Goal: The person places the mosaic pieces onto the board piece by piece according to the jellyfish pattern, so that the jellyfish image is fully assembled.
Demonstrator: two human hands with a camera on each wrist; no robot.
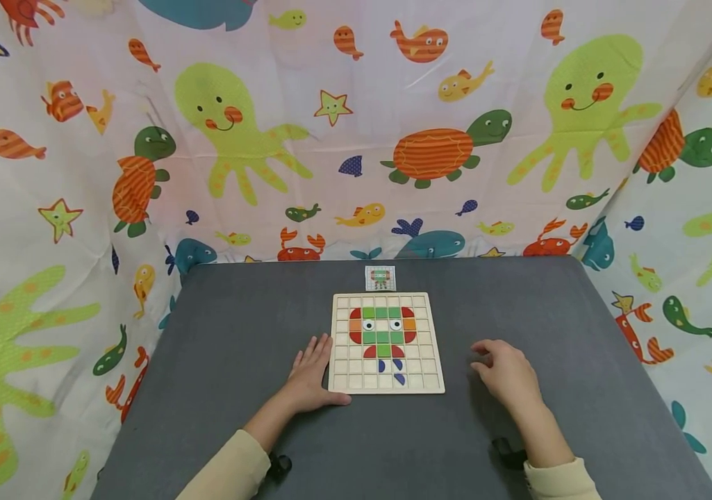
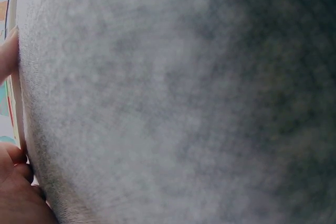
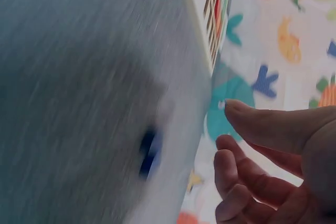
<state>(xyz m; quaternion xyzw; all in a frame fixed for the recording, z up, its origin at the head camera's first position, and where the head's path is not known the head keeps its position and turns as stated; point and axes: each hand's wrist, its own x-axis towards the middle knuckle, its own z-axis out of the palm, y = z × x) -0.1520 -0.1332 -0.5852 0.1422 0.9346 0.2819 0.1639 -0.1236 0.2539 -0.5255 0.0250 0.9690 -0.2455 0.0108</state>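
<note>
A wooden grid board (image 1: pixel 421 351) lies on the table, with green, red and orange tiles and two eye tiles forming a face-like figure. Below them sit a few small blue tiles (image 1: pixel 399 380). My left hand (image 1: pixel 308 378) rests against the board's left side, fingers stretched along the edge and thumb by the lower left corner. To the right of the board my right hand (image 1: pixel 508 375) hovers, fingers loosely bent, thumb apart from them and nothing visible between. A blurred dark blue piece (image 3: pixel 150 152) shows on the table near it in the right wrist view.
A small picture card (image 1: pixel 381 278) with a similar figure lies just beyond the board. The grey table (image 1: pixel 249 312) meets a sea-animal curtain (image 1: pixel 343 153) at the back and sides. Dark straps (image 1: pixel 508 453) sit at the wrists.
</note>
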